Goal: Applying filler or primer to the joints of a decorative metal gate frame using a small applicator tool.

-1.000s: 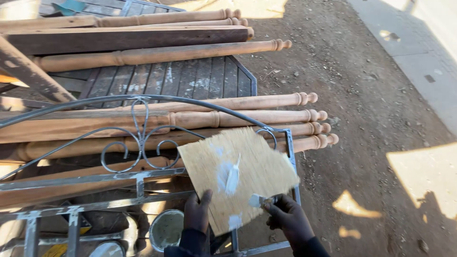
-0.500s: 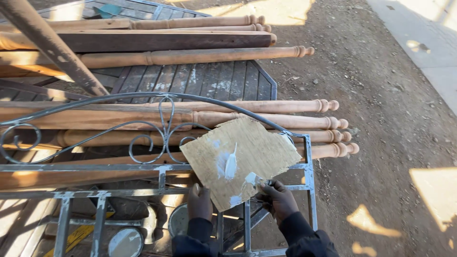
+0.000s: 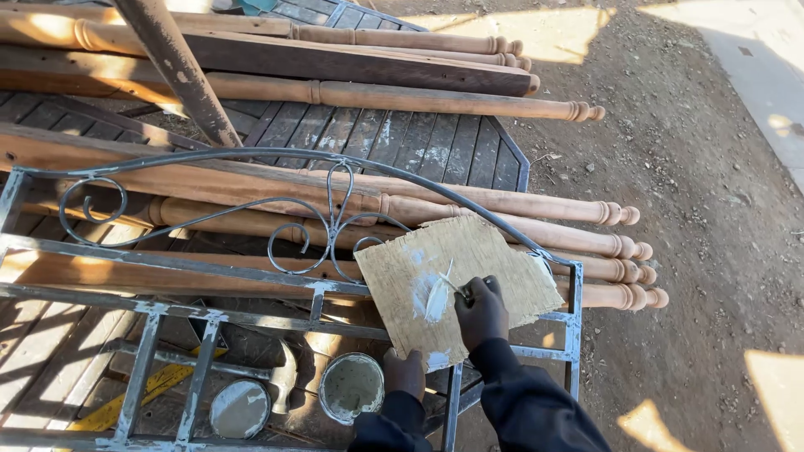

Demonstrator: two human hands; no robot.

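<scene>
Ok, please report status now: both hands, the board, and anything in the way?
Left hand grips board edge. Right hand holds small blade in white paste. Metal frame underneath; open tin below.

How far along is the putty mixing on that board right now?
Done: the tin is open and white putty lies on the board. In hand: the right hand works the putty with a small blade, while the left hand steadies the board's lower edge. Left: the wooden posts look bare, with no putty showing.
</scene>
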